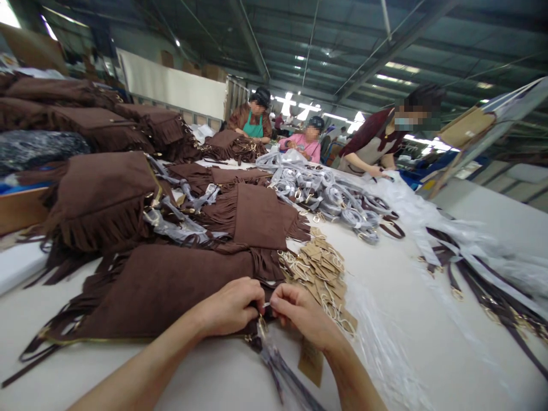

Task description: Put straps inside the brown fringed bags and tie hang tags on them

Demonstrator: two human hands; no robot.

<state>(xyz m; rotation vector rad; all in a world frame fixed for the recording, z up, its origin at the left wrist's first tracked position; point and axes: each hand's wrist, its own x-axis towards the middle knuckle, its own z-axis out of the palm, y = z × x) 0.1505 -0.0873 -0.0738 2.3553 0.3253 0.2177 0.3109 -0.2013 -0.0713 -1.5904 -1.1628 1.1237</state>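
Note:
A brown fringed bag (pixel 171 288) lies flat on the white table. At its right end my left hand (pixel 233 305) is closed in a pinch by a gold clasp (pixel 262 326). Close beside it, my right hand (pixel 299 314) pinches a thin white string (pixel 267 305). Below my right hand hangs a brown card tag (pixel 310 362). A plastic-wrapped strap (pixel 285 374) runs from the clasp toward the front edge of the view. Exactly what lies between my left fingertips is hidden.
Tan tags with white strings (pixel 323 268) lie just beyond my right hand. More brown bags (pixel 103 188) are piled left. Coiled wrapped straps (pixel 334 194) lie farther back, and loose dark straps (pixel 492 297) at right. Three people stand or sit across the table (pixel 411 354).

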